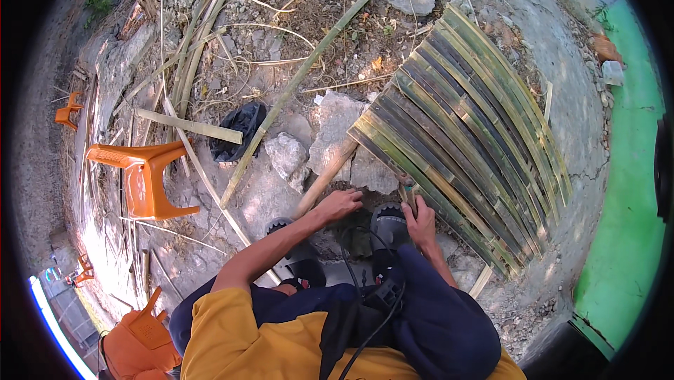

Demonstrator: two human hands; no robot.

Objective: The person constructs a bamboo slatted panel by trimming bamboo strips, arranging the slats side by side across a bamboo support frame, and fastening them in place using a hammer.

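A panel of green and dark bamboo slats (463,134) lies side by side on the ground to my right, its near left corner close to my hands. My right hand (421,224) is closed around a short brown stick-like piece (406,189) with a teal spot, right beside the nearest slat. To its left, my left hand (340,203) is held low over my shoes with its fingers curled together; what they hold, if anything, is too small to make out. A round wooden pole (325,178) runs from near my left hand to beneath the panel's corner.
Grey stones (286,155) lie ahead of my feet. One long bamboo strip (295,85) slants across the ground, beside a black plastic bag (241,127). An orange plastic chair (146,176) is at left; a green surface (621,204) borders the right. A cable (382,331) hangs across my lap.
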